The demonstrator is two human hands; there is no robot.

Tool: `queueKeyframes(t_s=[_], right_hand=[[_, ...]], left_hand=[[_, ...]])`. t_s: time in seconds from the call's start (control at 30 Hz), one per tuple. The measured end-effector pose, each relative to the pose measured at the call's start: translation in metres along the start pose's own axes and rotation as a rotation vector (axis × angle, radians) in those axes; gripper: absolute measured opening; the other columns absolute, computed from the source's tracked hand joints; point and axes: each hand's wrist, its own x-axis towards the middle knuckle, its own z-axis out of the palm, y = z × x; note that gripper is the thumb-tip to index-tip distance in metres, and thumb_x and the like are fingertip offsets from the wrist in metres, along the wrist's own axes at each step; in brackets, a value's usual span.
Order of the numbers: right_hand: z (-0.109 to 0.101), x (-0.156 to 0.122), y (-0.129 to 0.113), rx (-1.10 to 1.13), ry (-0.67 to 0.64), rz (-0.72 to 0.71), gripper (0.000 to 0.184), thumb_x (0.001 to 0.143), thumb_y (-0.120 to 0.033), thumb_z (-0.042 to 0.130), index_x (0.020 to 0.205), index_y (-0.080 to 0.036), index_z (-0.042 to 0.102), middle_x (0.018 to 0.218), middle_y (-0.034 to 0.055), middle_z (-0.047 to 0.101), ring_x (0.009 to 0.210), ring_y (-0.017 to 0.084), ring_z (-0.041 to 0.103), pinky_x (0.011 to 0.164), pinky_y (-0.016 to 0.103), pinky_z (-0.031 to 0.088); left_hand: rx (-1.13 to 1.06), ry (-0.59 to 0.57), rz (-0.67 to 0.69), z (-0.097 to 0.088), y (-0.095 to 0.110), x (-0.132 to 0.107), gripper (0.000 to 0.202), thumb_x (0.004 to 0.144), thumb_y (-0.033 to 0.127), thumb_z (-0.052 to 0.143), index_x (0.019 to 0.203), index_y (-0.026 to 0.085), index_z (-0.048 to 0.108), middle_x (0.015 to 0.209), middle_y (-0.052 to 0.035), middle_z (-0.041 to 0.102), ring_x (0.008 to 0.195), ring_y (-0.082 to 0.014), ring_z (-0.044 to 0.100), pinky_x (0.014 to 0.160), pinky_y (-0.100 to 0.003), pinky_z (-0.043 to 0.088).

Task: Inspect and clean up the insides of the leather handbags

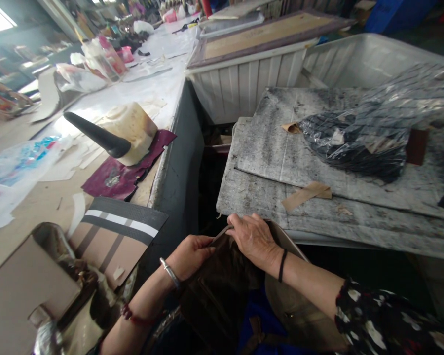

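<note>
My left hand (191, 256) and my right hand (254, 240) both grip the top edge of a dark brown leather piece (216, 291) held on my lap. The left hand's fingers are curled round the left part of the edge. The right hand lies over the right part, fingers folded onto it, at the front edge of a worn grey board (311, 212). A tan panel (299, 305) shows behind the brown piece under my right forearm.
A long workbench (59, 197) on the left carries a cream block with a black cone (96, 133), maroon leather (122, 175), a striped card (114, 231) and a box (22, 296). A plastic-wrapped dark bundle (370, 133) lies on the grey boards. White crates (251, 84) stand behind.
</note>
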Motion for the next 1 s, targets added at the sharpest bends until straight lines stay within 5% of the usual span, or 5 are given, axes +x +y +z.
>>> queueKeyframes(t_s=[0.5, 1.0], right_hand=[[-0.001, -0.005, 0.009, 0.089, 0.009, -0.104, 0.019, 0.086, -0.024, 0.048, 0.101, -0.022, 0.060, 0.077, 0.0004, 0.066, 0.071, 0.015, 0.054, 0.064, 0.030, 0.025], [-0.006, -0.005, 0.009, 0.122, 0.008, -0.044, 0.011, 0.084, -0.024, 0.050, 0.078, -0.021, 0.059, 0.069, -0.0030, 0.064, 0.067, 0.015, 0.053, 0.065, 0.030, 0.024]], left_hand=[[0.011, 0.024, 0.003, 0.002, 0.000, -0.004, 0.039, 0.059, 0.038, 0.065, 0.085, 0.009, 0.064, 0.070, -0.0035, 0.064, 0.062, -0.0146, 0.054, 0.059, -0.025, 0.042], [0.053, 0.016, -0.031, 0.013, 0.007, -0.007, 0.038, 0.062, 0.037, 0.062, 0.087, 0.009, 0.064, 0.065, -0.0029, 0.063, 0.059, -0.0152, 0.056, 0.056, -0.025, 0.042]])
